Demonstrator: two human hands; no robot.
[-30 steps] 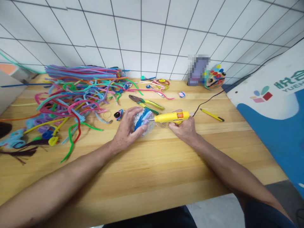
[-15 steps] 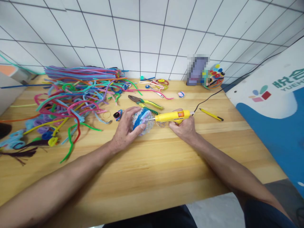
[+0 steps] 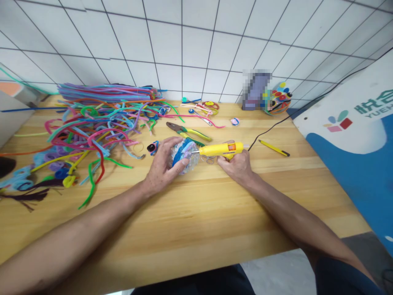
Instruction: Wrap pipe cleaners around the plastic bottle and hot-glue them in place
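Fingers (image 3: 172, 142) of left hand (image 3: 163, 162): part-open, curved round a clear ball (image 3: 187, 156) with blue and lilac strips, mid-table; ball's left side covered by them. Metal rings (image 3: 210, 161): beside ball, partly hidden by the glue gun (image 3: 219, 149). Glue gun: yellow, nozzle at ball, contact hard to make out. Right hand (image 3: 238, 166): fingers curled tight round glue gun, handle mostly hidden. Upright slab (image 3: 256, 91): dark, pixelated, unidentifiable.

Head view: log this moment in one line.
left hand: holds blue-banded piece | right hand: grips yellow glue gun | nozzle: at piece
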